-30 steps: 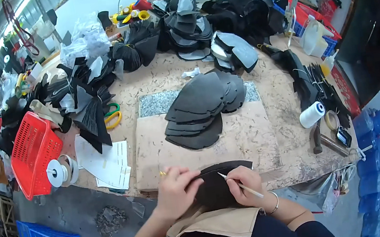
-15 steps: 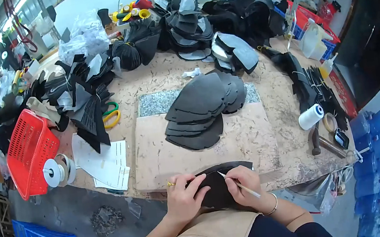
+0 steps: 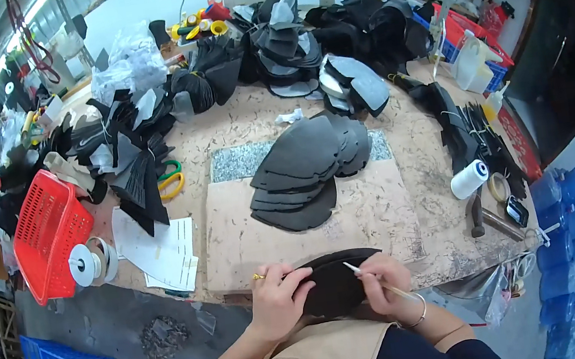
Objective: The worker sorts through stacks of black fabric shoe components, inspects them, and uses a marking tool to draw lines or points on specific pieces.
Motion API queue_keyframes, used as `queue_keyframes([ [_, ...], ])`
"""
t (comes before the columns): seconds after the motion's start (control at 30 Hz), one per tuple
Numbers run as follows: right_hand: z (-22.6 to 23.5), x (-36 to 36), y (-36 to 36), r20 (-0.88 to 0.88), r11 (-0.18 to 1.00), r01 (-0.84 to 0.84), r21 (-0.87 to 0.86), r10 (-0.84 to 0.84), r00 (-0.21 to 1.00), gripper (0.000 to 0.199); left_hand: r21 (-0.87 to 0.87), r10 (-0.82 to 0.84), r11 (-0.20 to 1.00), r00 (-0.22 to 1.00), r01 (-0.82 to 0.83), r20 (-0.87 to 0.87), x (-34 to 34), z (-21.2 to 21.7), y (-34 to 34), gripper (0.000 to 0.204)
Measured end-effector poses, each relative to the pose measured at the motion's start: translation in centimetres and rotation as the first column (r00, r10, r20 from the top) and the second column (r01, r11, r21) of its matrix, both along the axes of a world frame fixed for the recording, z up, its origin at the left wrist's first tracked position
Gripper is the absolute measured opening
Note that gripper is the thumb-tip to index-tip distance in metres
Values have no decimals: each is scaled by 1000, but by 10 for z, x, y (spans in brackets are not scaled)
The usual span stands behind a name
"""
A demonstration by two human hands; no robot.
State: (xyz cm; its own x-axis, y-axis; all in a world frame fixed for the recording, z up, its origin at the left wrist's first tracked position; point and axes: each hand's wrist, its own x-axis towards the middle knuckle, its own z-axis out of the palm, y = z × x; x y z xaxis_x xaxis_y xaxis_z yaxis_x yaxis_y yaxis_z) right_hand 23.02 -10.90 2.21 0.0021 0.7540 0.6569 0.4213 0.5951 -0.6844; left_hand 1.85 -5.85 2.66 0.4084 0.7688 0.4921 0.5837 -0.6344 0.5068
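Note:
At the near edge of the table, a curved black cut piece of sheet material lies partly over my lap. My left hand pinches its left side between thumb and fingers. A slim pen-like marking tool with a pale tip sits in the closed fingers of my right hand. Its tip points at the black piece just below the curved upper edge; whether it touches, I cannot tell. Beyond my hands, a fanned stack of similar dark pieces rests on a pale board.
Bundles of black pieces line the table's back. On the left are a red basket, paper patterns and yellow-and-green-handled scissors. On the right sit a white thread cone, a tape roll and a hammer.
My right hand has moved a little to the right, taking the marking tool's tip away from the piece's upper edge. My left hand keeps its pinch in nearly the same place.

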Motion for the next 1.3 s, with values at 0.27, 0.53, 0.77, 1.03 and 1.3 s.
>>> queue_keyframes([
  [0.27,21,24,-15,-213,963,191,192,-149,966,10,-343,-25,911,860,230,510,18,52,112,8],
  [0.53,0,6,-4,41,994,95,53,-97,994,14,-72,-162,982,975,174,152,24,39,104,29],
  [0.77,-4,-9,13,72,999,12,-32,-9,997,13,-58,-68,996,998,69,7,14,6,19,27],
  [1.03,-6,-17,17,127,991,112,-69,-103,987,11,-19,4,1000,1000,-4,-24,15,-10,9,29],
  [1.3,-4,-18,19,201,982,155,-111,-131,971,11,-20,0,1000,1000,0,-13,16,-12,9,31],
])
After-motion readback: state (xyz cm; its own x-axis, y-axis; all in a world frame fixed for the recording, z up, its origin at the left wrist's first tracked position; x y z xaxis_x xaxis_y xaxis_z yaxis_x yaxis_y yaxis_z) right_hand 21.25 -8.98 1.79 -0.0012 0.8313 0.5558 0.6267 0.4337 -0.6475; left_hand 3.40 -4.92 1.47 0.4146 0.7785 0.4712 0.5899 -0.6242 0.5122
